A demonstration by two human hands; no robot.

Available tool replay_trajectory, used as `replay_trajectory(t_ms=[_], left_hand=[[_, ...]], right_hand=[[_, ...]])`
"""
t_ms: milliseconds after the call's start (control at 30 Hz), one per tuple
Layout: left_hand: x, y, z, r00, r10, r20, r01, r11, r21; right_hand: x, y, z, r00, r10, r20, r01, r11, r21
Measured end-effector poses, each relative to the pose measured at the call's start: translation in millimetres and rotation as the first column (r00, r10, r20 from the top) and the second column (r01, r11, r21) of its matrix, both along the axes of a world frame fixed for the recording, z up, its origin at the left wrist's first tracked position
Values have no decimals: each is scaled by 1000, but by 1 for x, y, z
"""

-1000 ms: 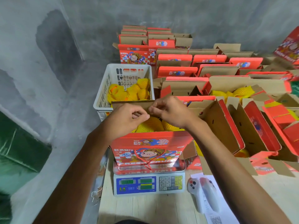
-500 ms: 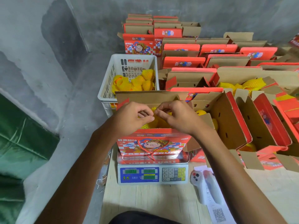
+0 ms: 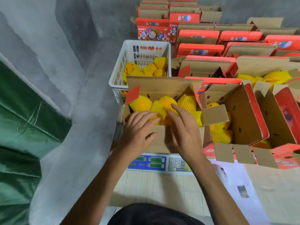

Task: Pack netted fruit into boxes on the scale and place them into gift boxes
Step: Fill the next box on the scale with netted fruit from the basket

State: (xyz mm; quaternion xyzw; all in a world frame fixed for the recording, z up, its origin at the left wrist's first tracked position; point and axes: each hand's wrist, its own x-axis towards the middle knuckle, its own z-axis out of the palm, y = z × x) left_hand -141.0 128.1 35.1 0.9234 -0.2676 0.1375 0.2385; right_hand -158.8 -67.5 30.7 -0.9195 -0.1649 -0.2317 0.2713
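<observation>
Pressing flat, fingers straight, left hand [image 3: 138,129] and right hand [image 3: 183,127] may bruise yellow foam-netted fruit [image 3: 164,104] or shift the open red cardboard box [image 3: 162,88] off the blue-faced digital scale [image 3: 155,163].

Left grip [image 3: 138,129], right grip [image 3: 183,127]: fingers straight, forearms outstretched.

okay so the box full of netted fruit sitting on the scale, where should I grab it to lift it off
Probably by its two short end walls, low down, one hand from each side. The box is open-topped with loose flaps up, so flaps would likely bend. The scale beneath leaves the base edges reachable.
</observation>
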Motion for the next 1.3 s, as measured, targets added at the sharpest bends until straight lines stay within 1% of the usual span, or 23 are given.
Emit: replay_trajectory(t_ms=[67,100,167,233,267,367,467,600,667,700,733,767,800,867,933,1000,1067,1133,1200,1300], left_hand=[[0,7,3,999,27,24,-27,1000,-14],[0,11,6,998,56,4,-56,997,-60],[-6,19,16,990,125,-66,-137,964,-226],[-13,23,23,981,151,-120,-187,897,-401],[-16,23,26,978,154,-142,-202,868,-453],[-19,22,30,962,155,-224,-252,818,-517],[-22,20,30,938,162,-307,-310,788,-532],[-24,19,29,914,157,-374,-359,740,-568],[-25,20,29,906,165,-390,-382,718,-582],[-26,21,30,904,168,-393,-389,706,-592],[-27,22,30,904,171,-392,-393,694,-603],[-28,23,31,905,174,-387,-394,685,-613],[-28,25,32,906,181,-382,-397,678,-619],[-27,29,32,901,202,-385,-414,669,-617],[-27,34,29,891,218,-399,-434,668,-604],[-28,39,25,881,215,-422,-450,660,-602],[-29,42,22,860,215,-462,-482,641,-598],[-29,43,19,849,214,-484,-502,614,-610],[-30,42,18,848,210,-487,-505,600,-620],[-31,42,17,851,202,-486,-500,597,-628]], right_hand=[[-4,-2,-4,1000,-25,11,25,1000,7],[-5,-4,-5,999,-37,13,37,999,22],[-8,-8,-3,998,-55,14,54,997,56],[-8,-9,1,997,-70,21,68,992,107],[-8,-9,4,997,-74,26,70,989,130],[-4,-6,13,997,-77,3,75,984,159],[0,-2,20,994,-72,-76,84,982,167],[11,3,29,968,-122,-221,142,987,79],[20,8,32,941,-170,-293,166,985,-39],[25,9,34,939,-168,-300,139,984,-113],[33,11,36,947,-133,-293,74,976,-203],[44,11,39,954,-71,-291,-24,950,-312],[56,12,44,951,2,-310,-139,897,-420],[81,15,53,913,111,-393,-336,750,-569],[101,17,52,887,166,-431,-442,573,-690],[110,18,46,880,216,-424,-476,400,-784],[112,16,42,866,324,-382,-475,292,-830],[115,16,41,840,434,-325,-440,194,-877],[120,19,39,810,505,-297,-414,135,-900],[126,28,34,768,563,-306,-432,102,-896]])
